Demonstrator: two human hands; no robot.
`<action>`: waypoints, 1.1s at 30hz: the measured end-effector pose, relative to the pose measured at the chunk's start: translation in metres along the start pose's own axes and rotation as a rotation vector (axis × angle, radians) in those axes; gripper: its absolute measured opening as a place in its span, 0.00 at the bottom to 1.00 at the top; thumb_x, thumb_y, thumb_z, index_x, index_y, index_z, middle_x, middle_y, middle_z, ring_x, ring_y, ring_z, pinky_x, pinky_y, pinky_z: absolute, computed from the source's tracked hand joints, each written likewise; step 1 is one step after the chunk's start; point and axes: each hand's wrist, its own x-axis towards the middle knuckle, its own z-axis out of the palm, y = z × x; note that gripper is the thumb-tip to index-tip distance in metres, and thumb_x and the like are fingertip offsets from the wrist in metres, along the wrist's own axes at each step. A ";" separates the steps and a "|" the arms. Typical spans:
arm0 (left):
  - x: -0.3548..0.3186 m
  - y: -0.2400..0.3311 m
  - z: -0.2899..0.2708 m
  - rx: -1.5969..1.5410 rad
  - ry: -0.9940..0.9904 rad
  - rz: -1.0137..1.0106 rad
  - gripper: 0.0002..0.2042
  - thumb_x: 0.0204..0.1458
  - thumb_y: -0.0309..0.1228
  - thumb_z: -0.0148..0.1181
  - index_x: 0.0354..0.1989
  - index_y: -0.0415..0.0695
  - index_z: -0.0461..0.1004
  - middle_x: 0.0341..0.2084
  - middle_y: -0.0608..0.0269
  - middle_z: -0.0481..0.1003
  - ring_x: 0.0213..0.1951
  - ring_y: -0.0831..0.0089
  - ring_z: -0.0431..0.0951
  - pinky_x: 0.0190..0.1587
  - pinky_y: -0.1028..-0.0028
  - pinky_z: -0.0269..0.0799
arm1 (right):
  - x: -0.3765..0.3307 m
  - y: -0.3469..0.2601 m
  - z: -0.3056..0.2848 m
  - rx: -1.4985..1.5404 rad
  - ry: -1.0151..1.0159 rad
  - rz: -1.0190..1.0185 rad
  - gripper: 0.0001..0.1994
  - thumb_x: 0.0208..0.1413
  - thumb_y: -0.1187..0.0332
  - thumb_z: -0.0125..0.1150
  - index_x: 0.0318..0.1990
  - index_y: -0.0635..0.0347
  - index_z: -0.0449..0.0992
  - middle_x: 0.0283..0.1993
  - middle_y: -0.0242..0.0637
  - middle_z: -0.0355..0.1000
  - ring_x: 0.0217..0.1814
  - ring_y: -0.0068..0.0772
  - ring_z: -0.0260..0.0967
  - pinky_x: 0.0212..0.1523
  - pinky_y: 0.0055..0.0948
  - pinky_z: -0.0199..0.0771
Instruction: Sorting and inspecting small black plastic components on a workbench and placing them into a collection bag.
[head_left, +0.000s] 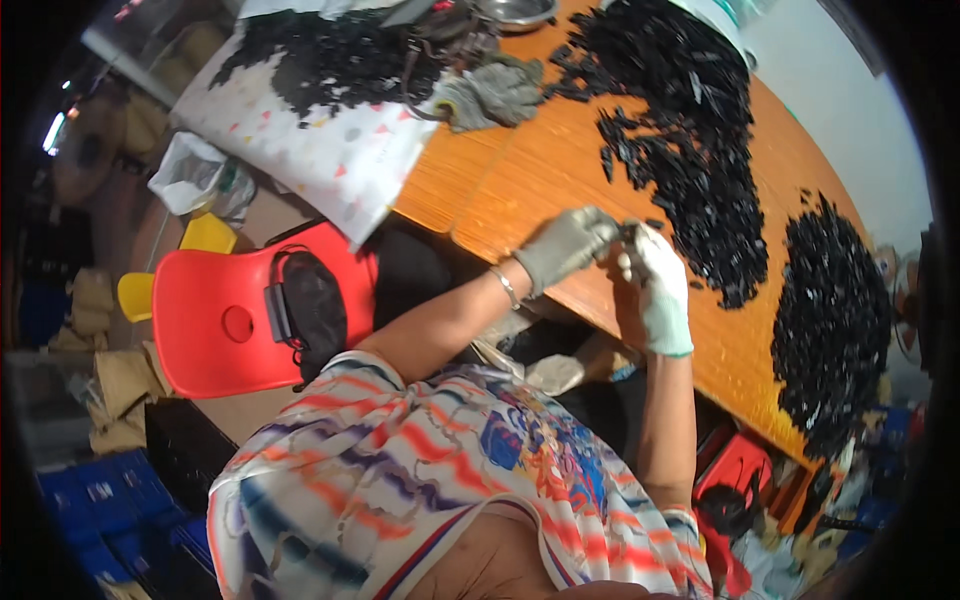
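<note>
My left hand [572, 246], in a grey work glove, is closed over the near edge of the wooden table [530, 190]. Facing it, my right hand [660, 285] wears a white glove with a pale green cuff, its fingers pinched together. Between both sets of fingertips is a small black piece [628, 231], too small to make out in detail. Just beyond my hands lies a long heap of glossy black pieces [700, 190], spreading from a tipped white container [722, 18] at the far side.
Another black heap [830, 320] covers the table's right end. On a white patterned sheet [330, 165] lie more black pieces [340, 60], near grey gloves [495, 92] and a metal bowl [515, 12]. A red chair [200, 320] holding a black bag [315, 310] stands left.
</note>
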 end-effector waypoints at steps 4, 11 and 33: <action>-0.002 -0.011 -0.008 0.023 -0.100 0.034 0.09 0.60 0.34 0.51 0.39 0.42 0.72 0.22 0.71 0.70 0.23 0.84 0.66 0.25 0.83 0.63 | 0.001 0.024 0.013 0.032 0.058 -0.059 0.11 0.60 0.66 0.54 0.44 0.63 0.74 0.29 0.26 0.70 0.27 0.15 0.62 0.29 0.16 0.60; -0.005 0.000 -0.017 0.058 -0.212 -0.026 0.14 0.62 0.40 0.49 0.43 0.41 0.70 0.22 0.71 0.69 0.23 0.84 0.65 0.25 0.83 0.63 | 0.012 0.037 0.007 -0.263 0.192 -0.220 0.07 0.58 0.66 0.60 0.31 0.59 0.74 0.25 0.24 0.68 0.24 0.12 0.57 0.25 0.17 0.58; -0.080 -0.002 -0.043 0.986 -0.542 0.489 0.17 0.49 0.35 0.58 0.49 0.46 0.73 0.37 0.55 0.75 0.38 0.58 0.76 0.41 0.63 0.72 | -0.008 0.021 -0.025 -0.681 0.284 -0.131 0.10 0.57 0.64 0.58 0.38 0.62 0.79 0.31 0.34 0.75 0.33 0.23 0.71 0.36 0.24 0.70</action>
